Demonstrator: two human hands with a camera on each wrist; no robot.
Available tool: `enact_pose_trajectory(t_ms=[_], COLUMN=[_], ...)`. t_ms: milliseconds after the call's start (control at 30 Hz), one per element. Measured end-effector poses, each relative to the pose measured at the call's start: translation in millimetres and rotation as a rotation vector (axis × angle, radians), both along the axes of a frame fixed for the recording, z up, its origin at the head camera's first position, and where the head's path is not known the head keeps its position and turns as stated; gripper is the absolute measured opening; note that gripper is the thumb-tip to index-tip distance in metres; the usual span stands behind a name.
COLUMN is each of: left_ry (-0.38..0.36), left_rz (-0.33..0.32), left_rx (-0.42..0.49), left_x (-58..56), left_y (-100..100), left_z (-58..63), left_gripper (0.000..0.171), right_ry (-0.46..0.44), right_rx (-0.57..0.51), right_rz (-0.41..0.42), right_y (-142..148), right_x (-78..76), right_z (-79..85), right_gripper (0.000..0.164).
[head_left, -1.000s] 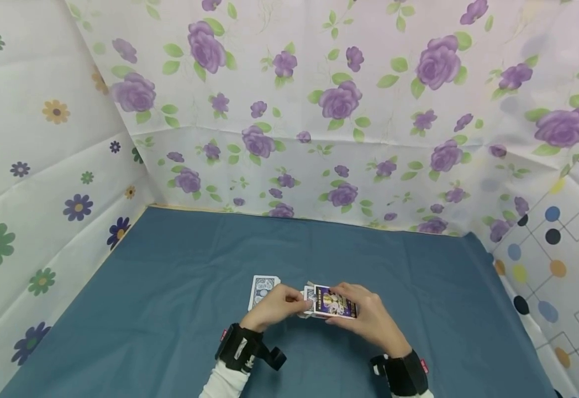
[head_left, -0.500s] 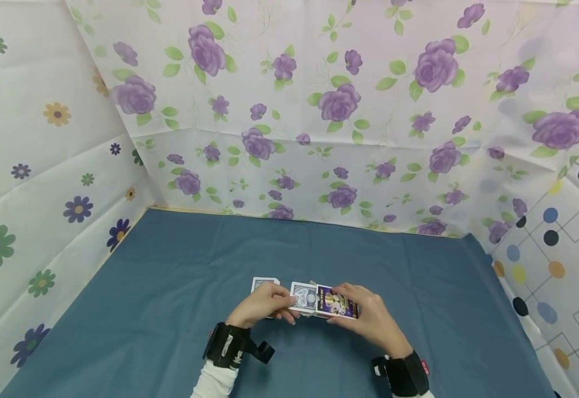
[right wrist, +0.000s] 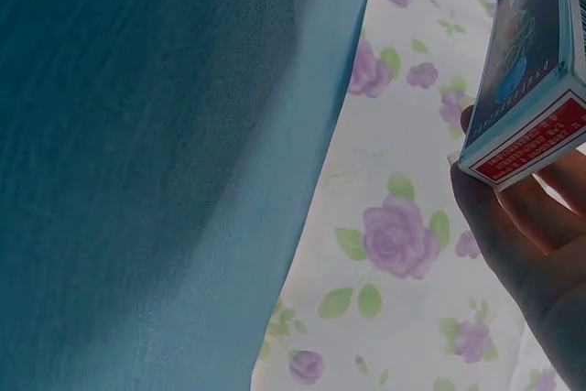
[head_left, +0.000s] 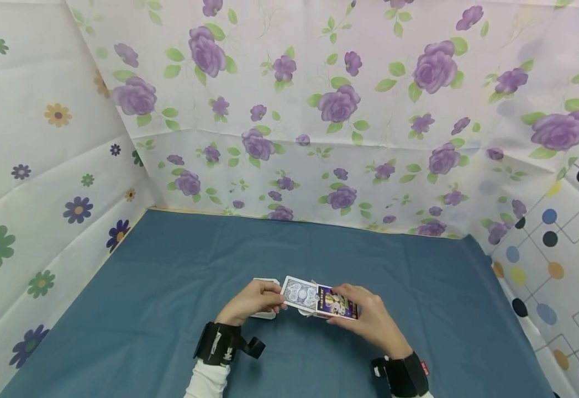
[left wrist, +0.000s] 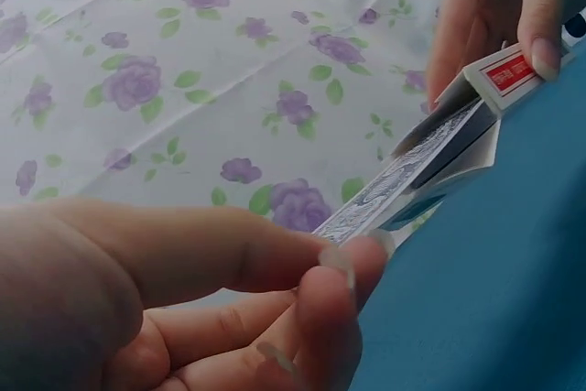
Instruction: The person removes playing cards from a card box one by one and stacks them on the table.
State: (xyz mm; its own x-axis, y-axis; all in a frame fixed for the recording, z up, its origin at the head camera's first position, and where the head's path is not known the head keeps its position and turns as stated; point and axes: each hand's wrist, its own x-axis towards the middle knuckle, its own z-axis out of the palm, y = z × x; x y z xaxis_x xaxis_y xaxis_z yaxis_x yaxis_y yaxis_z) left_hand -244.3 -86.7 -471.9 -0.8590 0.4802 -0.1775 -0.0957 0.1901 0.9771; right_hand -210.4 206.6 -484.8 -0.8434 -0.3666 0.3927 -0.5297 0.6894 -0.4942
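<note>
My left hand [head_left: 251, 302] pinches the outer edge of a blue-and-white patterned playing card [head_left: 299, 293], between thumb and fingers. The card lies partly inside a purple card box [head_left: 338, 303] and sticks out of its left end. My right hand [head_left: 371, 318] grips that box from the right, thumb along the near side. In the left wrist view the open box flaps [left wrist: 467, 157] stand around the card. From the right wrist view the box's red-labelled side [right wrist: 536, 144] shows above the fingers. Behind my left hand, another card or stack [head_left: 264, 315] lies on the cloth, mostly hidden.
A blue cloth [head_left: 195, 265] covers the table. Flowered sheets [head_left: 289, 110] hang along the back and left, and a dotted sheet [head_left: 558, 276] hangs on the right. Black wrist straps [head_left: 218, 344] sit on both arms.
My left hand has moved left, drawing the card further out of the box and tilting it slightly. It now covers more of the card on the cloth. My right hand has barely moved.
</note>
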Motion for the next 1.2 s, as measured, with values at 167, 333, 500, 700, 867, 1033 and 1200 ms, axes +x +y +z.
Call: enact_pose_trajectory(t_ms=[167,333,500,700,867,1033,1200], left_ry=[0.009,0.038,-0.010,-0.095,-0.120,-0.134,-0.145], left_rz=[0.063,0.143,0.207,0.284,0.359,0.462,0.496], left_rx=[-0.012,-0.021,0.017,0.091,0.088,0.069,0.071], left_x=[-1.6,-3.7,-5.7,-8.3,-12.3,-15.7,-16.8], left_y=[-7.9,-16.2,-20.9,-26.2,-30.4,-36.0,-42.9], left_z=[-0.2,0.8,-1.8,-12.0,-21.7,-27.1,-29.4], left_gripper=[0.026,0.037,0.032,0.021,0.020,0.025,0.037], right_ry=[-0.015,-0.004,-0.002,-0.036,-0.035,-0.036,-0.047], right_rx=[0.001,-0.003,-0.004,-0.007,-0.012,-0.013,-0.008], right_rz=[-0.005,0.002,-0.004,-0.016,-0.005,0.000,0.002], right_y=[0.6,0.9,0.7,0.1,-0.5,-0.4,-0.5], right_x=[-0.4,-1.1,-1.2,0.3,-0.4,-1.4,-0.5], right_z=[0.4,0.2,-1.6,-2.2,-1.5,-2.0,-3.7], right_gripper=[0.058,0.057,0.057,0.057,0.058,0.057,0.056])
